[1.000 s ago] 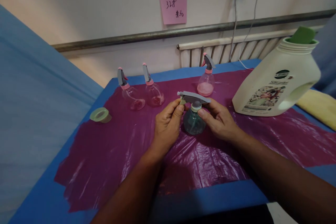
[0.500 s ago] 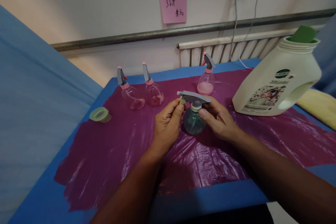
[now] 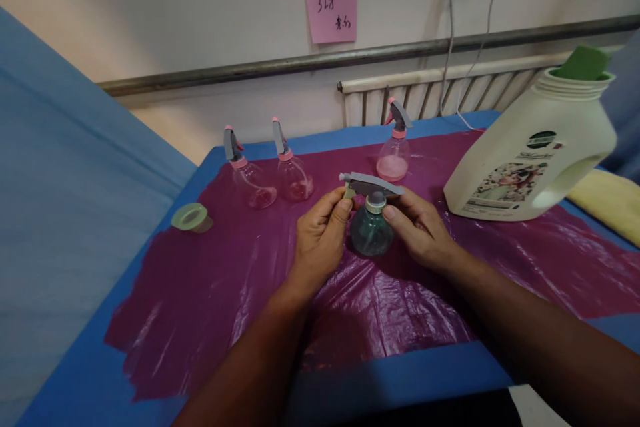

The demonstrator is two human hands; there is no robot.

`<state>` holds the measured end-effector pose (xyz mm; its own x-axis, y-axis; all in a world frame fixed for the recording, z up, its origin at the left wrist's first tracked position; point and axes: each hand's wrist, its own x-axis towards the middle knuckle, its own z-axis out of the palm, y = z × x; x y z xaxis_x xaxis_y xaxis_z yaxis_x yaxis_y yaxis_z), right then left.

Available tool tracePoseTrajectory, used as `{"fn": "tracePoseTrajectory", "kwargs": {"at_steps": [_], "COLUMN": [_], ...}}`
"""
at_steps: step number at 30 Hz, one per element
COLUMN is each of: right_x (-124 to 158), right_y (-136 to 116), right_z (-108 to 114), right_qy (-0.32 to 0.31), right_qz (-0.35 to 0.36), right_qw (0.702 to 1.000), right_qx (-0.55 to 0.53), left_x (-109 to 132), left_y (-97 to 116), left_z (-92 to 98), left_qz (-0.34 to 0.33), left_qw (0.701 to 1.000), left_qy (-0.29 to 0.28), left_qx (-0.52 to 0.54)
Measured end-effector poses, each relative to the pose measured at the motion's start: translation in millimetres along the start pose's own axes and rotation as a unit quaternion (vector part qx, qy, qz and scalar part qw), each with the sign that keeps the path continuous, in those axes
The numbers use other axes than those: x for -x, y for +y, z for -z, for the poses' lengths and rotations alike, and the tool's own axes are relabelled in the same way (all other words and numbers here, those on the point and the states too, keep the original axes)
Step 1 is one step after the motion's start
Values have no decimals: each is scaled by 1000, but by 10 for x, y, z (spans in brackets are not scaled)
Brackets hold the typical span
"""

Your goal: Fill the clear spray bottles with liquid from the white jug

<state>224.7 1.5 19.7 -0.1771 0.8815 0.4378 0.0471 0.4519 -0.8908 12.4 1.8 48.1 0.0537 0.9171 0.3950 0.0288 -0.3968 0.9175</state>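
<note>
The left hand (image 3: 320, 233) pinches the pale trigger lever (image 3: 349, 191) of a green trigger spray bottle (image 3: 373, 235) between thumb and forefinger, while the right hand (image 3: 423, 230) grasps it from the other side, thumb against the neck by the collar (image 3: 375, 205), its fingers partly hidden behind. From where I stand, the bottle is in the middle of the purple plastic sheet (image 3: 225, 293), directly between the two hands, apparently resting on its base. The step looks to me like adjusting or checking the spray head (image 3: 373, 184), which seems seated on the neck; whether the collar is tight I can't tell. I'd judge that the next move calls for a firm right-hand hold on the neck and light, exact pressure from the left, lest the squat body tip. The nozzle (image 3: 343, 177) points to the person's left, its end a touch raised, with the head's long axis running crosswise, sloping down toward the right hand. The round body stands close to upright, so its own axis runs roughly vertical beneath.
</note>
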Motion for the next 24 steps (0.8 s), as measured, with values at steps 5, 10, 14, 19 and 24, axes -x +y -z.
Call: {"fn": "tracePoseTrajectory", "kwargs": {"at_steps": [5,10,14,19,24], "right_x": [16,14,17,20,13], "right_y": [55,56,33,89,60], "right_z": [11,16,24,9,23], "right_qy": [30,7,-13,19,5], "right_qz": [1,21,21,15,17], "right_qw": [1000,999,1000,1000,1000], "right_qx": [-6,-24,19,13,-4], "left_x": [-8,-5,2,6,1], "left_y": [13,14,14,9,-7], "left_z": [-1,-5,-9,-6,3], "left_qz": [2,7,11,17,14], "left_qw": [1000,1000,1000,1000,1000], "left_qy": [2,3,2,6,2], "left_qx": [-11,-6,-9,-5,-12]}}
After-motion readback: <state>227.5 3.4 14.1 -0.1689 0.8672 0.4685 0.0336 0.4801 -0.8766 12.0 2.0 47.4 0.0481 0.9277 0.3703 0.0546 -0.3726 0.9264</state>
